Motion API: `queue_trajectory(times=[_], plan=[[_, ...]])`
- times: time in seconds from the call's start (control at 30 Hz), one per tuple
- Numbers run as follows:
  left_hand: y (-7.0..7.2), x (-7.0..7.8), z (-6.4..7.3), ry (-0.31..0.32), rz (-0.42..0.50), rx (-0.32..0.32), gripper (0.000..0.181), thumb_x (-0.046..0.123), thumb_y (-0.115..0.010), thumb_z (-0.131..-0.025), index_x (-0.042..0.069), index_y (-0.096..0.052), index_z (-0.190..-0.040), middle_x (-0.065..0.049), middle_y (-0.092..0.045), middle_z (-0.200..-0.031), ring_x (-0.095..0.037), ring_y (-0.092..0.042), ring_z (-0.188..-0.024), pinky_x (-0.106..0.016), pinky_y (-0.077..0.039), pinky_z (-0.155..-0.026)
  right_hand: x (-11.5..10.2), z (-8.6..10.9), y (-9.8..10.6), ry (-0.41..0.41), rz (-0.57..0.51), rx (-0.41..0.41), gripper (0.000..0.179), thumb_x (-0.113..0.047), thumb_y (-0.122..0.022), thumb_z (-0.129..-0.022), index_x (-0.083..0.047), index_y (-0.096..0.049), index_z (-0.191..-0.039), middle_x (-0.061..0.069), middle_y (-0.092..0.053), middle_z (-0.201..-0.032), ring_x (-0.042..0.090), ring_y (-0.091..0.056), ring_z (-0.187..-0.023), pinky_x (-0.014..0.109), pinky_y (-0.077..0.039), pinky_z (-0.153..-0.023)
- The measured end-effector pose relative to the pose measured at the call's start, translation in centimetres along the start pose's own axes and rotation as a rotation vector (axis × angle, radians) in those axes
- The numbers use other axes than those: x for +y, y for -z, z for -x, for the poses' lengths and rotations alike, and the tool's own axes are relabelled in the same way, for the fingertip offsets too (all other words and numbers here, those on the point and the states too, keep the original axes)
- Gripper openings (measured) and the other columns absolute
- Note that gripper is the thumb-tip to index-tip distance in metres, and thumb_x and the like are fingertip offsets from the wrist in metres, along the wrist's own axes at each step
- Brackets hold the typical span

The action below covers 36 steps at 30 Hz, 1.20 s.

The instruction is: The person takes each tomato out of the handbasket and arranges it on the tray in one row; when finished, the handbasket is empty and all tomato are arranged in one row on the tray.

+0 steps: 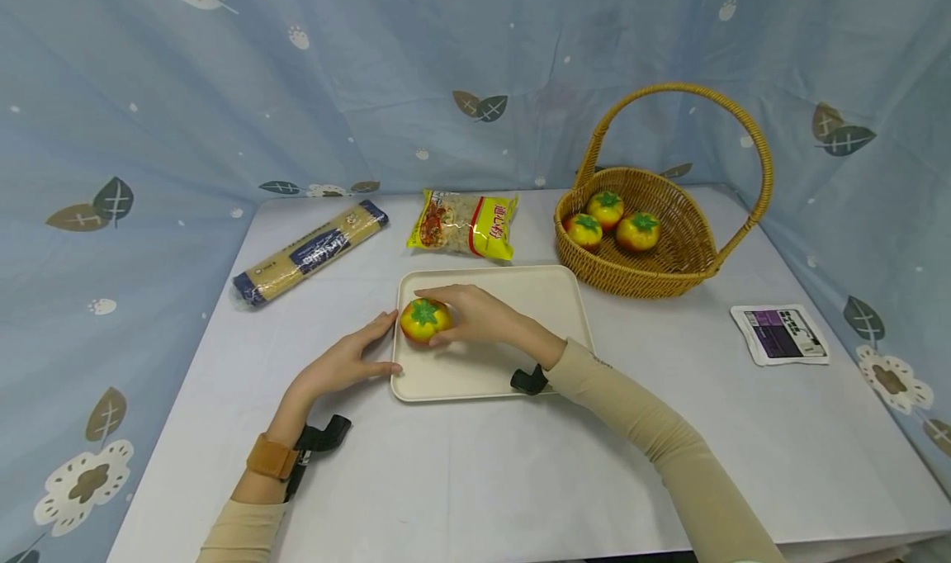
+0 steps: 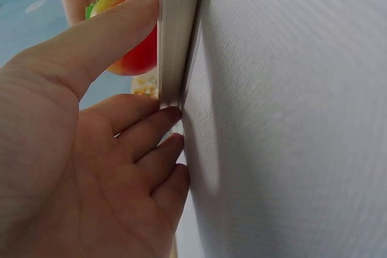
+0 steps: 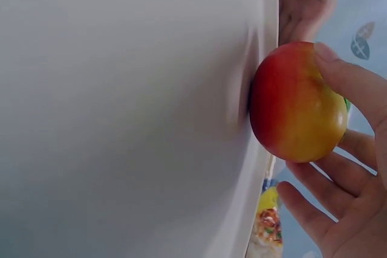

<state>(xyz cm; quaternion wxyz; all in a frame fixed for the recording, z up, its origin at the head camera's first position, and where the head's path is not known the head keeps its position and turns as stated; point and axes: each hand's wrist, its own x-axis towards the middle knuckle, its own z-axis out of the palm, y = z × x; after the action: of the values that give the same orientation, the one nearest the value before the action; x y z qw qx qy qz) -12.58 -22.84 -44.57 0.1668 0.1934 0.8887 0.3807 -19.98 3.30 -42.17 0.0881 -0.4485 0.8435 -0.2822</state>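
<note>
A red-and-yellow persimmon (image 1: 425, 321) with a green leafy top sits at the left end of the cream tray (image 1: 505, 377). My right hand (image 1: 483, 315) holds it, thumb on one side and fingers round the other. In the right wrist view the persimmon (image 3: 299, 107) is low against the tray surface. At the tray's left edge is my left hand (image 1: 345, 363), fingers spread and thumb apart. The left wrist view shows its thumb (image 2: 115, 34) touching the rim (image 2: 175, 40), the other fingertips down by the tablecloth.
A wicker basket (image 1: 646, 281) with a tall handle holds several more persimmons (image 1: 637, 232) at the back right. Behind the tray lie a yellow pasta bag (image 1: 464, 224) and a long noodle pack (image 1: 312, 253). A white-and-purple packet (image 1: 780, 334) lies at right.
</note>
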Motion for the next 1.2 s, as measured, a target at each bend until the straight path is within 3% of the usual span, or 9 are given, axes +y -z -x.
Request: queue_trajectory(times=[0.47,0.73,1.2], plan=[[0.0,0.0,0.0,-0.004,-0.015,0.002,0.092,0.039,-0.073,-0.085,0.007,-0.02,-0.154,-0.022,-0.017,-0.157,-0.04,-0.015,-0.143,-0.055,-0.017,-0.115,-0.1,0.4,0.4,-0.012,0.013,0.016,0.075,-0.035,-0.079,-0.081,-0.007,-0.047,-0.143,0.007,-0.049,-0.143,0.02,-0.044,-0.132,0.028,-0.032,-0.111],[-0.1,-0.2,0.1,0.002,-0.015,0.007,0.093,0.04,-0.073,-0.085,0.009,-0.02,-0.154,-0.021,-0.017,-0.157,-0.04,-0.016,-0.143,-0.056,-0.017,-0.115,-0.1,1.4,1.1,-0.046,0.002,0.065,0.077,-0.038,-0.079,-0.08,-0.007,-0.046,-0.143,0.007,-0.047,-0.145,0.02,-0.042,-0.134,0.029,-0.031,-0.112],[-0.2,-0.4,0.0,-0.005,-0.017,0.016,0.094,0.042,-0.073,-0.084,0.009,-0.021,-0.154,-0.02,-0.018,-0.157,-0.039,-0.016,-0.143,-0.055,-0.017,-0.115,0.4,4.0,2.8,-0.027,-0.034,0.176,0.075,-0.034,-0.08,-0.08,-0.007,-0.048,-0.142,0.009,-0.049,-0.143,0.022,-0.044,-0.133,0.033,-0.035,-0.11]])
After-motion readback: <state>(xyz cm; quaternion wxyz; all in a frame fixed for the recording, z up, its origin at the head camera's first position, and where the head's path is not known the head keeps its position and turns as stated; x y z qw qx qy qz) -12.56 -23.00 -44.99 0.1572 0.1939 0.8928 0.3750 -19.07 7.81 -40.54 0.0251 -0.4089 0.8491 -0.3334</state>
